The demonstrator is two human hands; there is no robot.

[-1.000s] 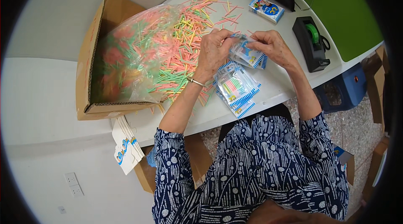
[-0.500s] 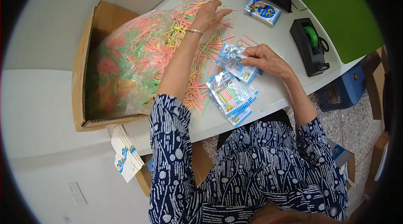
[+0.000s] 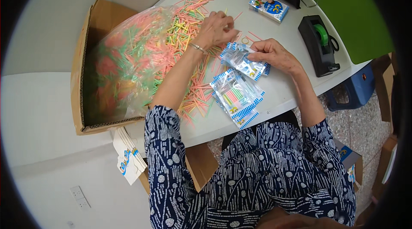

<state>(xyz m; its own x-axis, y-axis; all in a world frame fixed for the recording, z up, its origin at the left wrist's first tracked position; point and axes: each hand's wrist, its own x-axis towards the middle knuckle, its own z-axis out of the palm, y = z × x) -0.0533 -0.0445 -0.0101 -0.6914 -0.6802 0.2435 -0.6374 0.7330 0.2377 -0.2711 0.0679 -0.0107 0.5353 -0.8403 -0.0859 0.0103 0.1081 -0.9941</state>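
packets (image 3: 241, 62), glossy plastic, pinched in right hand (image 3: 274, 55) | left hand (image 3: 216, 30) curled, grip unclear | slim sticks (image 3: 183, 31) heaped

The right hand (image 3: 275, 55) is pinching blue-striped plastic packets (image 3: 243, 61); pastel sticks (image 3: 182, 33) are lying left of the curled left hand (image 3: 214, 30).

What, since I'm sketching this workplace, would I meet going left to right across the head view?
Going by their middles: cardboard box → left hand → held blue-and-white packets → right hand → black tape dispenser → blue plastic stool.
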